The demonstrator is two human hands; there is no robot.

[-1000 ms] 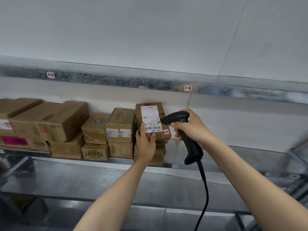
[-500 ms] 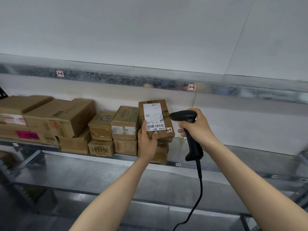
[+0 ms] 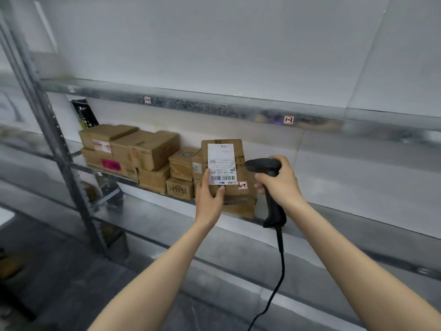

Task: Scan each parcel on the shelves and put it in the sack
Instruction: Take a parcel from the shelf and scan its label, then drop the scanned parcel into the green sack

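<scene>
parcel (image 3: 225,168) is being held upright against the shelf (image 3: 346,218) stack, the left hand (image 3: 210,199) fingers grasping its lower edge. the right hand (image 3: 279,185) is still gripping the scanner (image 3: 274,211) at its 3 o'clock. the view is swinging left, so bagging is likely coming next.

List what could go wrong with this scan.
The left hand grips the parcel only at its lower end; it may tip or slip.
Its thumb sits by the barcode and could cover it.
The scanner in the right hand sits beside the label, not facing it; the read may fail.
</scene>
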